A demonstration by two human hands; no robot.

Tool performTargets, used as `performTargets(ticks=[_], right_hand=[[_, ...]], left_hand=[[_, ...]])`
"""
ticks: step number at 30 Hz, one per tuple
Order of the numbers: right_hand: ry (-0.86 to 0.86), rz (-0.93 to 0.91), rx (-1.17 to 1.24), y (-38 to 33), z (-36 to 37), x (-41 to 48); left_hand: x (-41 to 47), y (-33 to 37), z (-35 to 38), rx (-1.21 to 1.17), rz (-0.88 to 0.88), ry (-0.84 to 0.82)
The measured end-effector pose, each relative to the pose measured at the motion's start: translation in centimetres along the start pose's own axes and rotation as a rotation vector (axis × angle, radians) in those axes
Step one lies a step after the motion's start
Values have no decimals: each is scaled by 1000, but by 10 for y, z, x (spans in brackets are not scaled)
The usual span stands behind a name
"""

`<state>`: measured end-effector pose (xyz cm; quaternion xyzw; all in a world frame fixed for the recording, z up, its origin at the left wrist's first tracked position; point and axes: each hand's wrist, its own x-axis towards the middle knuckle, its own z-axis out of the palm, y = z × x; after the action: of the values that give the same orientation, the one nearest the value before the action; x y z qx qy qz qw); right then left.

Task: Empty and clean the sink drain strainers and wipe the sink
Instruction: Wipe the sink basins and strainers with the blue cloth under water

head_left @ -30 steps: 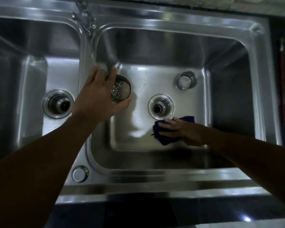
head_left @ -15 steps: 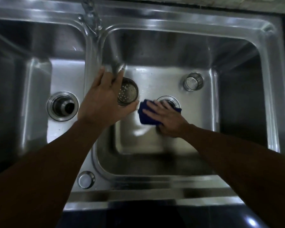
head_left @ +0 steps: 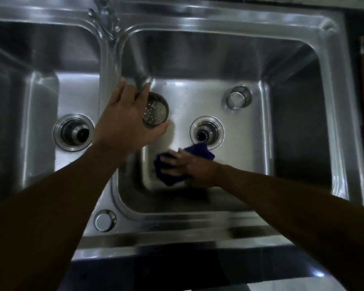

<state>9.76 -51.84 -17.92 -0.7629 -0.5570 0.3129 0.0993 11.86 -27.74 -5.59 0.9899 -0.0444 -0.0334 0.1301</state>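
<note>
My right hand point(head_left: 187, 166) has swept the cloth point(head_left: 183, 162) back off the right drain point(head_left: 206, 132), which it covered half a second ago, toward the basin's near edge; the fingers lie spread and flat, pressing the cloth to the basin floor. So I judge the wiping is in mid-stroke and the floor around that drain has had a pass, while the walls look untouched.

My left hand point(head_left: 126, 122) has barely moved: it holds one strainer point(head_left: 155, 111) curled between thumb and fingers, just under the tap spout point(head_left: 140, 74), near the basin's far-left corner. I cannot tell whether water is running.

The second strainer point(head_left: 239, 97) stands loose near the far-right corner, well apart from both hands. Both drains, the left drain point(head_left: 74, 132) too, are open, so refitting is not yet done.

The sink point(head_left: 219, 19) is a steel double bowl with smeared glare, and the room is dim. A round cap point(head_left: 104, 220) sits on the near rim.
</note>
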Motion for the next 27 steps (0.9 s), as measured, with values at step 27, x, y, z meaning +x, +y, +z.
performTargets(ticks=[27], right_hand=[[-34,115,51,26,2,-64]], left_hand=[[14,20,2,432,-17,-144]])
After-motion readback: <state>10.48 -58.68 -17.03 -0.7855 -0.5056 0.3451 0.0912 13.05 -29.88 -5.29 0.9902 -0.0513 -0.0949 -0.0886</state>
